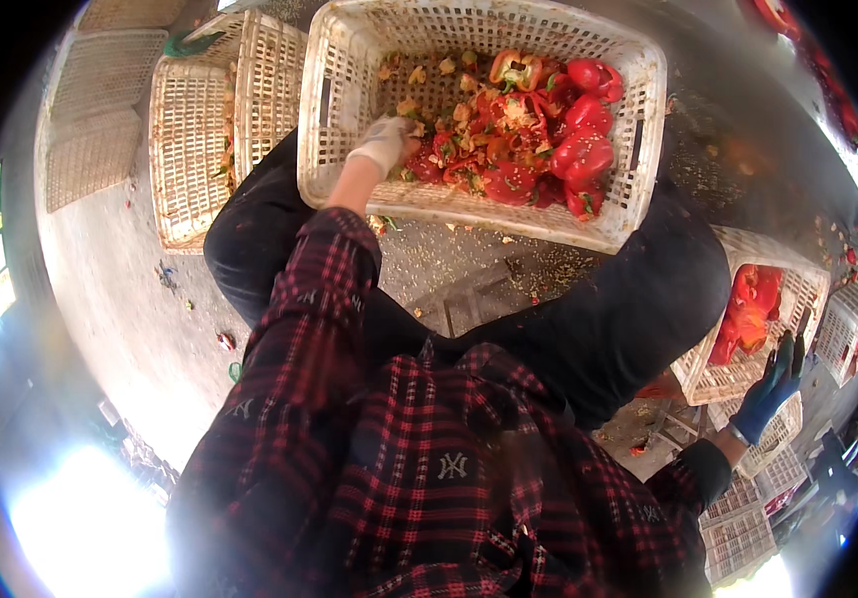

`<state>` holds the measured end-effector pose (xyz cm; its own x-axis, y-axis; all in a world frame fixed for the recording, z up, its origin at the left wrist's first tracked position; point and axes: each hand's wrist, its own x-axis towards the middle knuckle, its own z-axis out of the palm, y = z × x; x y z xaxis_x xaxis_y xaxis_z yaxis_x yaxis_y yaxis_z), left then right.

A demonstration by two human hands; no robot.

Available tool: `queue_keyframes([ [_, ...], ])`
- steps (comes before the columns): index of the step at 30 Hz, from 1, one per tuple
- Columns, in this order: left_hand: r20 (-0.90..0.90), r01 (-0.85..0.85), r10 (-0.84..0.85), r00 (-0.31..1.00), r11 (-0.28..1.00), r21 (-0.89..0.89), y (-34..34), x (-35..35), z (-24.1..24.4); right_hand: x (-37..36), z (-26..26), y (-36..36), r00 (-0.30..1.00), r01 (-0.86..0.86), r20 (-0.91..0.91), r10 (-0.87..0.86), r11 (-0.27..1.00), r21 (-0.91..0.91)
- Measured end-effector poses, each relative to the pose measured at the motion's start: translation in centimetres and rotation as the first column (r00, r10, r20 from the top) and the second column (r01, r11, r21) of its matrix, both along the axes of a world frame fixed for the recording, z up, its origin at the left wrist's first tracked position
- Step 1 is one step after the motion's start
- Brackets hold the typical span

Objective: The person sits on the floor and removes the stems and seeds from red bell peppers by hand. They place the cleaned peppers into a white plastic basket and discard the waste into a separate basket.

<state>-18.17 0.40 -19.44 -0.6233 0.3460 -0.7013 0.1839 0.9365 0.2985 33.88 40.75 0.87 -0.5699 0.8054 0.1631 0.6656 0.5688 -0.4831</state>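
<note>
My left hand [384, 146], in a whitish glove, reaches into a white plastic crate [473, 217] in front of me. Its fingertips are blurred among red bell pepper pieces and cores, so whether they grip anything is unclear. Several red bell peppers [582, 153] fill the crate's right part, with seeds and pale core scraps [466, 112] scattered over and left of them. At my right side my right hand [769, 396], in a dark blue glove, has its fingers apart with nothing visible in them. It is beside a second crate [705, 374] holding red pepper pieces [746, 314].
Further plastic crates [189, 149] stand to the left, one with a green handle [193, 45]. A smaller crate [844, 329] and stacked crates [735, 523] are at the far right. Seeds and scraps litter the concrete floor [414, 261] between my legs.
</note>
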Motion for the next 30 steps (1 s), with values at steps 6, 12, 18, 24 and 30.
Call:
queue_keyframes([
  [6, 0.116, 0.487, -0.473, 0.873, 0.844, -0.224, 0.7, -0.4, -10.9, -17.2, 0.6, -4.2, 0.912, -0.229, -0.386, 0.138, 0.952, -0.201],
  [12, 0.276, 0.425, -0.36, 0.891, 0.874, -0.235, -0.1, -0.6, -13.2, -26.4, -2.7, -7.8, 0.808, -0.243, -0.586, -0.061, 0.872, -0.425],
  [18, 0.133, 0.383, -0.361, 0.923, 0.895, -0.229, -0.6, -1.1, -14.9, -28.4, -6.0, -9.2, 0.89, -0.436, -0.216, 0.402, 0.887, -0.148],
  [24, 0.036, 0.298, -0.296, 0.954, 0.937, -0.181, -5.2, -3.2, -18.9, -28.6, -5.4, -10.1, 0.866, -0.485, -0.109, 0.488, 0.873, 0.049],
  [30, 0.175, 0.494, -0.463, 0.869, 0.829, -0.261, -1.2, -1.2, -16.3, -29.4, -4.9, -10.9, 0.832, -0.533, -0.189, 0.521, 0.846, -0.017],
])
